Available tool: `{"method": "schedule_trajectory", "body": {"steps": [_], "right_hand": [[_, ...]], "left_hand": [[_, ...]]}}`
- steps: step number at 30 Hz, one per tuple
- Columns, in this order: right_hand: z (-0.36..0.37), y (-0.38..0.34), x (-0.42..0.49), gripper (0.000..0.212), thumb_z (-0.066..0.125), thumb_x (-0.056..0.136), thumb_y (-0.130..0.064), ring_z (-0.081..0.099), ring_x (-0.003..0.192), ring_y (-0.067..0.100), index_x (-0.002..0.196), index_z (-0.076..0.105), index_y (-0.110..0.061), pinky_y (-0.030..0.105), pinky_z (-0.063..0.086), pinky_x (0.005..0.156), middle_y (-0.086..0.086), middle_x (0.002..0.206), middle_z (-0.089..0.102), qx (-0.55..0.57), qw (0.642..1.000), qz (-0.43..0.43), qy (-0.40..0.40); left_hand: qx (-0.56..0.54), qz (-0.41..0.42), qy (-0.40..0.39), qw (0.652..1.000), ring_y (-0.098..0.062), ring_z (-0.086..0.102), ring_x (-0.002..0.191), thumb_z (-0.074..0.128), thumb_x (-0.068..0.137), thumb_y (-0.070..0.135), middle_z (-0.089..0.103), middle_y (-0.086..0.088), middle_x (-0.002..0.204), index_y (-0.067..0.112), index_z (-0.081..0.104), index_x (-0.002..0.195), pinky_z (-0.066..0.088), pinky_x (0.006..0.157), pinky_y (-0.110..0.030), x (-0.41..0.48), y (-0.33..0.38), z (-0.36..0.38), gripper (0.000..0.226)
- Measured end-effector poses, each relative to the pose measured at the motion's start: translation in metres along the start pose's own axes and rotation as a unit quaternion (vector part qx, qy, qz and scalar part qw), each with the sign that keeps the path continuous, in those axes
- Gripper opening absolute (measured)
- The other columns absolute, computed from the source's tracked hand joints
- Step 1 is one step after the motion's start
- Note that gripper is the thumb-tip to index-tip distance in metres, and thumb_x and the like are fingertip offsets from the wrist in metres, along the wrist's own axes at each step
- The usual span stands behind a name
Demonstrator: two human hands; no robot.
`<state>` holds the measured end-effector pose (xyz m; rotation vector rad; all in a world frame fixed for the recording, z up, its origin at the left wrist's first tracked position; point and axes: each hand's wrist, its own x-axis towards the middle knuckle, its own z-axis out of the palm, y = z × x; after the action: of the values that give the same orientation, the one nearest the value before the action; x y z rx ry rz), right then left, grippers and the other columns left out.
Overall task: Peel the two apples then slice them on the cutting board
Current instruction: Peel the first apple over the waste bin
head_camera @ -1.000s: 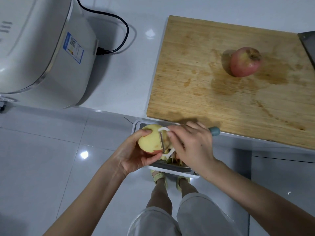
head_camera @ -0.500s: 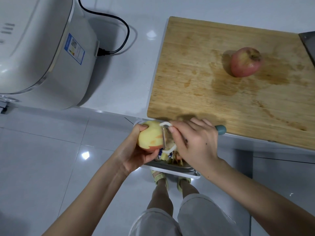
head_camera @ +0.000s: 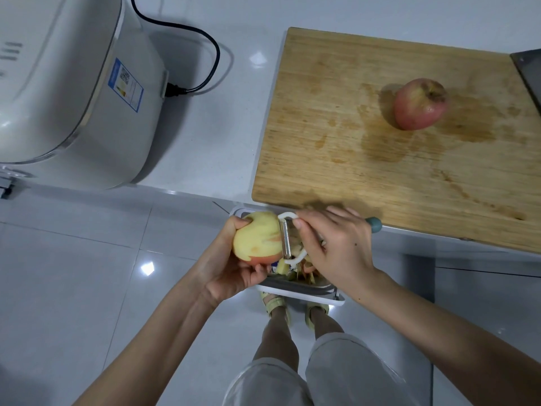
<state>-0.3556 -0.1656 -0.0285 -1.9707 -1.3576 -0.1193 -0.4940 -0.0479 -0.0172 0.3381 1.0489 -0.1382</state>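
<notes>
Over the last second the left hand (head_camera: 231, 263) turns the half-peeled apple (head_camera: 257, 240), so a red strip of skin now shows along its near side. The peeler (head_camera: 288, 238) in the right hand (head_camera: 333, 247) sits slightly farther right.

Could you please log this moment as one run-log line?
left hand: holds half-peeled apple | right hand: peeler on it | second apple: unpeeled, cutting board

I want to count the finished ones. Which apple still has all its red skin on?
The apple on the cutting board is fully red-skinned. The apple in the left hand is mostly bare and yellow.
</notes>
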Motion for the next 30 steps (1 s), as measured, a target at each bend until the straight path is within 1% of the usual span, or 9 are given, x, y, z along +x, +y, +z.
{"method": "schedule_trajectory", "body": {"steps": [6,9,14,16,19,22,24,27,30], "right_hand": [[0.005,-0.001,-0.009,0.023,0.053,0.09,-0.021,0.061,0.057,0.02,0.082,0.073,-0.01,0.03,0.043,0.056,-0.004,0.068,0.069,0.038,0.999,0.013,-0.006],[0.008,0.01,-0.017,0.022,0.054,0.089,-0.021,0.063,0.06,0.017,0.083,0.074,-0.011,0.028,0.045,0.058,-0.004,0.069,0.07,0.025,0.999,0.018,-0.025],[0.02,0.022,-0.041,0.029,0.046,0.088,-0.031,0.064,0.056,0.014,0.079,0.071,-0.02,0.023,0.044,0.058,-0.008,0.058,0.065,-0.008,0.983,0.114,-0.144],[0.023,0.018,-0.044,0.031,0.041,0.09,-0.037,0.065,0.058,0.012,0.075,0.064,-0.025,0.025,0.046,0.055,-0.006,0.056,0.063,-0.001,0.951,0.2,-0.236],[0.021,0.023,-0.033,0.032,0.044,0.096,-0.036,0.068,0.063,0.018,0.073,0.061,-0.022,0.034,0.05,0.062,-0.002,0.061,0.063,0.097,0.861,0.361,-0.344],[0.002,0.012,-0.013,0.046,0.039,0.095,-0.052,0.048,0.047,0.014,0.08,0.069,-0.02,0.032,0.044,0.056,-0.002,0.05,0.047,0.337,0.708,0.559,-0.27],[-0.006,0.002,-0.001,0.058,0.033,0.083,-0.068,0.037,0.047,0.01,0.082,0.069,-0.022,0.023,0.034,0.051,-0.004,0.053,0.042,0.435,0.642,0.578,-0.255],[-0.003,-0.012,0.005,0.057,0.043,0.076,-0.077,0.042,0.052,0.008,0.084,0.059,-0.023,0.018,0.037,0.053,-0.009,0.054,0.049,0.443,0.664,0.491,-0.348],[-0.003,-0.015,0.002,0.041,0.074,0.071,-0.046,0.056,0.059,-0.005,0.103,0.059,-0.025,0.01,0.041,0.052,-0.022,0.061,0.061,0.443,0.697,0.462,-0.322]], "left_hand": [[0.0,-0.015,-0.03,0.999,-0.025,0.052,0.048,0.056,0.069,0.035,0.057,-0.019,0.078,0.002,0.061,0.098,0.042,0.035,-0.018,0.002,-0.004,-0.006,0.044],[-0.015,-0.028,-0.078,0.996,-0.025,0.052,0.047,0.07,0.058,0.031,0.058,-0.02,0.077,0.0,0.064,0.098,0.042,0.033,-0.019,0.0,-0.004,-0.01,0.051],[-0.04,-0.024,-0.147,0.988,-0.028,0.054,0.048,0.087,0.036,0.022,0.059,-0.022,0.074,-0.002,0.061,0.1,0.045,0.033,-0.021,-0.006,0.01,-0.005,0.074],[-0.013,-0.014,-0.116,0.993,-0.028,0.057,0.05,0.089,0.031,0.026,0.061,-0.022,0.077,-0.001,0.062,0.101,0.047,0.037,-0.022,-0.003,0.01,-0.005,0.08],[0.014,-0.012,-0.077,0.997,-0.028,0.061,0.057,0.092,0.028,0.028,0.064,-0.022,0.083,0.002,0.06,0.109,0.051,0.047,-0.025,-0.001,0.007,-0.012,0.09],[-0.009,-0.011,-0.062,0.998,-0.03,0.065,0.063,0.093,0.031,0.024,0.065,-0.022,0.088,0.004,0.054,0.121,0.059,0.06,-0.042,0.003,0.004,-0.019,0.101],[-0.024,0.0,-0.062,0.998,-0.037,0.067,0.073,0.092,0.036,0.022,0.066,-0.023,0.095,0.004,0.053,0.127,0.056,0.071,-0.056,0.006,0.002,-0.019,0.101],[-0.055,0.009,-0.074,0.996,-0.043,0.064,0.097,0.091,0.042,0.018,0.062,-0.026,0.113,0.003,0.053,0.129,0.055,0.074,-0.056,0.007,-0.002,-0.013,0.096],[-0.089,0.013,-0.078,0.993,-0.039,0.065,0.097,0.092,0.043,0.014,0.062,-0.024,0.115,0.004,0.053,0.128,0.058,0.07,-0.048,0.009,-0.003,-0.009,0.094]]}}
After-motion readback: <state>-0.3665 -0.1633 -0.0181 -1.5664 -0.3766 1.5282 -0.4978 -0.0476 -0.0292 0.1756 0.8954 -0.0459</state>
